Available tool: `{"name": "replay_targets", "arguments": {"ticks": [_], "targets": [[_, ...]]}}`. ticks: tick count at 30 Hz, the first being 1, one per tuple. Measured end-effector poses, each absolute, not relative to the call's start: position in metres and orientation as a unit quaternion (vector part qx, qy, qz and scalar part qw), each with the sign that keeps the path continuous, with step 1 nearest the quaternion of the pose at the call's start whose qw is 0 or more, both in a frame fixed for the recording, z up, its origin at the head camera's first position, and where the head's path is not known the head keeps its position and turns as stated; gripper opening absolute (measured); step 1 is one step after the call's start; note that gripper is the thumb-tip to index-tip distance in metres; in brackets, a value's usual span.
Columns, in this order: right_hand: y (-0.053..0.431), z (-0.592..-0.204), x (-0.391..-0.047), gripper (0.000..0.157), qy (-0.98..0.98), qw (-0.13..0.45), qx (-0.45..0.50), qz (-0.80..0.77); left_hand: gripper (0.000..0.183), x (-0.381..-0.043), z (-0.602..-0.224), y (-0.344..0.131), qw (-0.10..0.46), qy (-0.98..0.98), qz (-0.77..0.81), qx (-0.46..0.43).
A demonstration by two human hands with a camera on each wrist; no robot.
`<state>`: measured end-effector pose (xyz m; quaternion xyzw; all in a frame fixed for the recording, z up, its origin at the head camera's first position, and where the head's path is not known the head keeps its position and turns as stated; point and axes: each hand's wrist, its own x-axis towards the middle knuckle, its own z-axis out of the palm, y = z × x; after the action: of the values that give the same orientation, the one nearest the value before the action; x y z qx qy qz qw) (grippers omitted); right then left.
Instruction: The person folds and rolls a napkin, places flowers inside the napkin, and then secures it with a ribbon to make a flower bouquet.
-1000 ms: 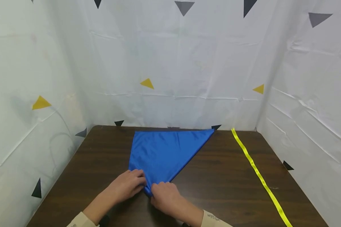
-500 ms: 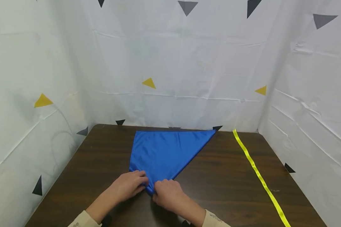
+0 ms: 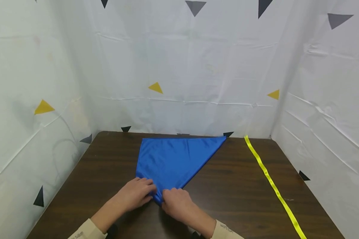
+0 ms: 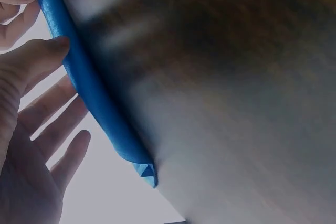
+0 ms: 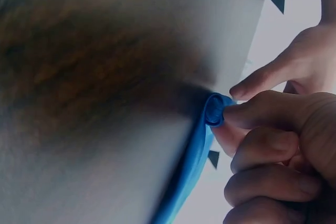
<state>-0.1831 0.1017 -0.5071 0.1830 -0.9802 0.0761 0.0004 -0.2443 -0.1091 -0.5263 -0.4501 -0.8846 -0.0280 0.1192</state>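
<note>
A blue satiny cloth point(image 3: 170, 159), folded to a pointed shape, lies on the dark wooden table with its point toward the far right. Its near end is rolled into a narrow tube point(image 4: 89, 87), seen lengthwise in the left wrist view. My left hand point(image 3: 137, 192) holds the roll's left part, thumb on the near side and fingers beyond it. At the roll's right end, my right hand point(image 3: 178, 204) pinches it between thumb and forefinger. The coiled end point(image 5: 214, 109) shows in the right wrist view. In the head view, my hands cover much of the roll.
A yellow ribbon point(image 3: 270, 181) runs down the right side of the table point(image 3: 227, 199). White sheeting point(image 3: 182, 66) with yellow, grey and black triangles stands behind the table and along both sides.
Both hands have shifted very slightly up and right in the head view, still on the roll. The near end of the cloth sits marginally farther away. The ribbon lies as before.
</note>
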Motion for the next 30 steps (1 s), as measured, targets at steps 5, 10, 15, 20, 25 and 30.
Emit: {"name": "replay_targets", "arguments": {"ticks": [5, 10, 15, 20, 25, 30], "targets": [[0.104, -0.506, -0.182, 0.027, -0.978, -0.01, 0.185, 0.097, 0.018, -0.244, -0.525, -0.107, 0.133, -0.883, -0.012, -0.45], [0.103, -0.506, -0.182, 0.022, -0.976, -0.017, 0.191, 0.108, 0.016, -0.243, -0.525, -0.104, 0.134, -0.888, -0.006, -0.44], [0.102, -0.509, -0.186, 0.025, -0.977, -0.01, 0.197, 0.077, 0.015, -0.247, -0.527, -0.103, 0.141, -0.891, -0.011, -0.432], [0.101, -0.516, -0.189, 0.032, -0.979, -0.009, 0.201, 0.045, 0.014, -0.249, -0.529, -0.104, 0.157, -0.889, -0.026, -0.43], [0.098, -0.517, -0.188, 0.028, -0.981, 0.013, 0.189, 0.045, 0.015, -0.25, -0.532, -0.106, 0.157, -0.883, -0.027, -0.442], [0.096, -0.514, -0.185, 0.023, -0.983, 0.006, 0.179, 0.049, 0.023, -0.249, -0.533, -0.111, 0.158, -0.88, -0.011, -0.447]]}}
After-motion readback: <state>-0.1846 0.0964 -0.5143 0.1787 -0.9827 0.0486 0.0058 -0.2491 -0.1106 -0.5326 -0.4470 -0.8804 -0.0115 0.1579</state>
